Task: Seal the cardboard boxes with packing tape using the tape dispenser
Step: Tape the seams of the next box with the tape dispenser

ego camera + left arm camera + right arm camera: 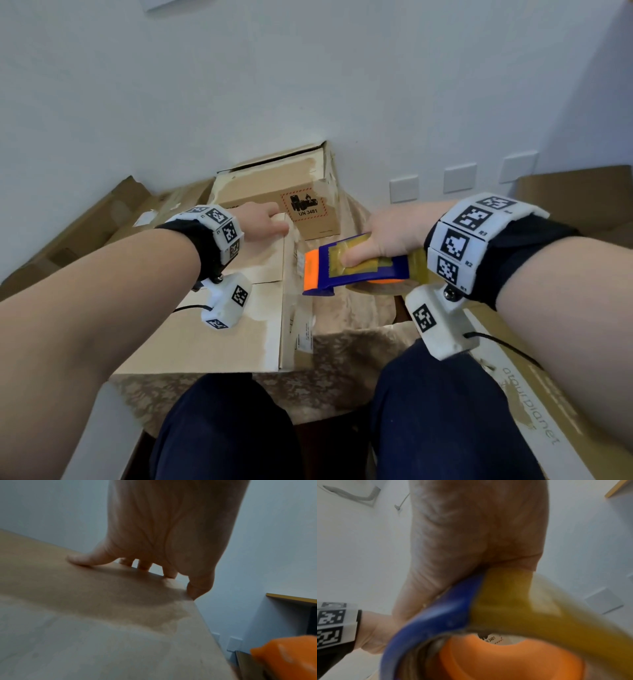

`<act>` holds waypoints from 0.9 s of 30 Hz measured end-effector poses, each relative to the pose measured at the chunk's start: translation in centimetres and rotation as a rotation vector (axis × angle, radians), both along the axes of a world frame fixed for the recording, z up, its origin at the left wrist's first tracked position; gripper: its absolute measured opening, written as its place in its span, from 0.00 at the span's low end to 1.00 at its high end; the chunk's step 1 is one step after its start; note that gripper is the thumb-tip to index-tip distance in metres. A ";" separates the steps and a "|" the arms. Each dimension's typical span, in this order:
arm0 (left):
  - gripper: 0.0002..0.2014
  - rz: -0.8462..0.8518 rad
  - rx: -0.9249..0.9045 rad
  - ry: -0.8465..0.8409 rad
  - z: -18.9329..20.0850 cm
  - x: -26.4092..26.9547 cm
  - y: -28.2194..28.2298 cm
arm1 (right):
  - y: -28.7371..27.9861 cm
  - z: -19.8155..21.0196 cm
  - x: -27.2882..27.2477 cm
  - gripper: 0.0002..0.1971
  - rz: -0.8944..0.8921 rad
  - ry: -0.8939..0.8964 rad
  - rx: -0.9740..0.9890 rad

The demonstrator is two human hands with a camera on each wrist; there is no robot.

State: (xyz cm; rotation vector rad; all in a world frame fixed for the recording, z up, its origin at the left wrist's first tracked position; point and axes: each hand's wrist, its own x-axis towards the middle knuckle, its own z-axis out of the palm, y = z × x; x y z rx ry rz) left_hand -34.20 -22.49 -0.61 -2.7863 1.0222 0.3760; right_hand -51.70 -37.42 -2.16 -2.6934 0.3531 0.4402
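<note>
White wall behind; left hand (260, 222) fingers straight, pressing box (219, 329) corner; right hand (387, 233) clenched on tape dispenser (346, 267); box contents hidden.

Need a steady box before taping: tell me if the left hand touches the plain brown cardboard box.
Touching. The left wrist view shows the left hand with fingertips resting on the plain brown cardboard box.

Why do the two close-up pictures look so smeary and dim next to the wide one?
Head view: evenly lit and mostly sharp, walls bent by the wide lens. Left wrist view: dim and soft, the left hand casting a shadow on the cardboard box. Right wrist view: blurriest, the right hand and tape dispenser too near to focus.
</note>
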 end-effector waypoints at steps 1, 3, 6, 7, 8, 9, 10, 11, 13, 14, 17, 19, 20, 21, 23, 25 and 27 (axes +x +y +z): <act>0.10 0.002 0.000 -0.002 0.0 0.0 0.0 | 0.2 -0.3 0.4 0.32 0.002 0.010 -0.009; 0.10 0.004 0.000 -0.007 -0.1 0.1 0.0 | 0.5 -0.5 1.1 0.31 0.001 0.019 -0.018; 0.11 0.016 -0.006 -0.006 -0.3 0.4 0.1 | 0.1 0.0 0.9 0.33 -0.021 0.019 0.007; 0.11 0.022 -0.006 -0.007 -0.4 0.5 0.2 | 0.0 0.1 0.8 0.33 -0.024 0.014 0.015; 0.12 0.025 -0.003 -0.009 -0.5 0.6 0.1 | -0.1 0.1 0.8 0.33 -0.031 0.013 0.017; 0.13 0.032 0.003 -0.011 -0.6 0.8 0.1 | 0.1 0.0 0.8 0.33 -0.032 0.015 0.005; 0.13 0.039 0.007 -0.010 -0.6 1.0 0.2 | 0.5 -0.2 1.0 0.33 -0.031 0.018 -0.019; 0.15 0.045 0.011 -0.007 -0.6 1.1 0.2 | 0.8 -0.4 1.2 0.33 -0.028 0.019 -0.044; 0.17 0.052 0.029 -0.010 -0.5 1.1 0.2 | 1.8 -0.5 1.6 0.32 -0.029 0.016 -0.072; 0.17 0.055 0.036 -0.013 -0.5 1.0 0.3 | 2.2 -0.3 1.8 0.32 -0.033 0.019 -0.070; 0.18 0.060 0.023 -0.006 -0.5 0.6 0.6 | 3.3 0.5 2.5 0.30 -0.035 0.033 -0.056; 0.22 0.053 0.020 -0.002 -0.6 0.5 0.6 | 4.0 1.1 3.2 0.27 -0.028 0.023 -0.068; 0.25 0.052 0.024 0.006 -0.7 0.6 0.7 | 4.4 1.4 3.5 0.26 -0.028 0.013 -0.070; 0.29 0.053 0.034 0.015 -0.8 0.8 0.8 | 4.7 1.7 3.7 0.25 -0.030 -0.004 -0.070; 0.38 0.051 0.043 0.053 -0.7 0.8 1.0 | 5.2 2.3 4.2 0.23 -0.035 -0.028 -0.077; 0.46 0.027 0.040 0.096 -0.7 0.9 1.1 | 5.7 2.8 4.6 0.21 -0.046 -0.012 -0.083; 0.53 0.010 0.065 0.101 -0.8 1.0 1.1 | 5.8 3.1 4.8 0.20 -0.070 0.008 -0.075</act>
